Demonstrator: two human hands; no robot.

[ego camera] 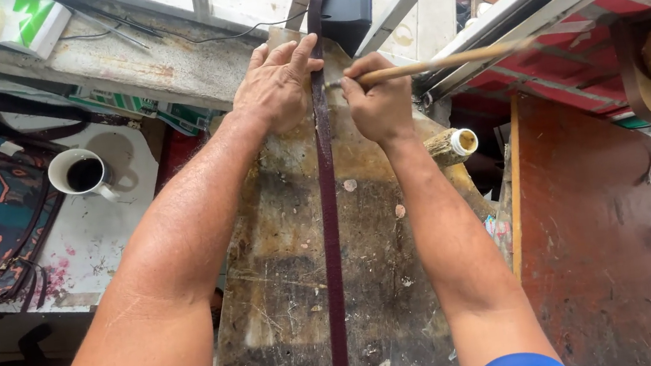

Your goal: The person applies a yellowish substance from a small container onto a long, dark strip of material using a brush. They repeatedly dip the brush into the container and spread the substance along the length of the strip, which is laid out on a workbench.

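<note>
Leather strap [331,232], dark maroon and narrow, runs lengthwise down the middle of the stained, worn counter [290,295], from the near edge up toward a black box [349,6] at the far end. One of the hands, the left hand [274,88], lies flat with fingers spread, pressing beside and onto the strap, while the right hand [378,102] is clenched around a thin wooden-handled brush [443,62] whose tip meets the strap's edge. A white mug [82,173] of dark liquid stands well apart to the left, and a small open jar [453,145] lies just right of the right wrist.
</note>
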